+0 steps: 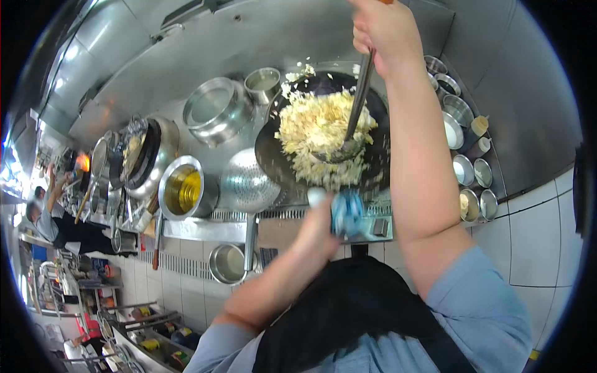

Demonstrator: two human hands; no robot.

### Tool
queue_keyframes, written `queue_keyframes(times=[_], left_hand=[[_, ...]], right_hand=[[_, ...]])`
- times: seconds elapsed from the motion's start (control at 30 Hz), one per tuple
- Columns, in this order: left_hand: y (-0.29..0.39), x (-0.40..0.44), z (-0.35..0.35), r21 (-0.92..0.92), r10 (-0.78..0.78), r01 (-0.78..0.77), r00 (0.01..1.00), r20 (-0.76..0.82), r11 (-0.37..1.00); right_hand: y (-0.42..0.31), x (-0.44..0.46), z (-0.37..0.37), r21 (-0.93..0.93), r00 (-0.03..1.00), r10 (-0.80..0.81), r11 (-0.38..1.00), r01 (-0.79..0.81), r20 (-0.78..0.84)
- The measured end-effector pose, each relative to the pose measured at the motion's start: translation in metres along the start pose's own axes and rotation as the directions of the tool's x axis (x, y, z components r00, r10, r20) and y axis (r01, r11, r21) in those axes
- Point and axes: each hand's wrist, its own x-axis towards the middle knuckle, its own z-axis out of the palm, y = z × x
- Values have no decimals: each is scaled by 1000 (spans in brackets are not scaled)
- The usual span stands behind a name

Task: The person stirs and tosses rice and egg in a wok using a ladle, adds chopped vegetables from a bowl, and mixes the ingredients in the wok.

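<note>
Fried rice (320, 127) with yellow bits fills the dark wok (273, 158), and some grains are in the air above its far rim. My right hand (382, 31) is wrapped round the upper end of a long metal ladle (359, 102), whose bowl rests in the rice. At the wok's near edge my left hand (320, 221), blurred by motion, is closed round a blue cloth (347, 213); the wok's handle is not visible under it.
Left of the wok are a perforated strainer (245, 180), a pot of yellow oil (186, 189) and a lidded steel pot (214, 109). Seasoning bowls (459, 112) and squeeze bottles (479, 148) line the right side. Another person (59, 221) works at the far left near a flame.
</note>
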Motion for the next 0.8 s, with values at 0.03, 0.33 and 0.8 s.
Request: queue_keyframes(times=[0.03,0.33,0.8], left_hand=[[22,12,17,-61,50,-51,998,-27,997],[-32,95,-54,127,81,-63,986,-143,990],[-15,103,-41,78,-108,94,973,202,993]], right_hand=[[14,-9,11,-93,996,19,995,-28,-88],[12,41,-7,-16,976,-150,989,149,-155],[132,13,-53,-12,992,-18,1000,16,-129]])
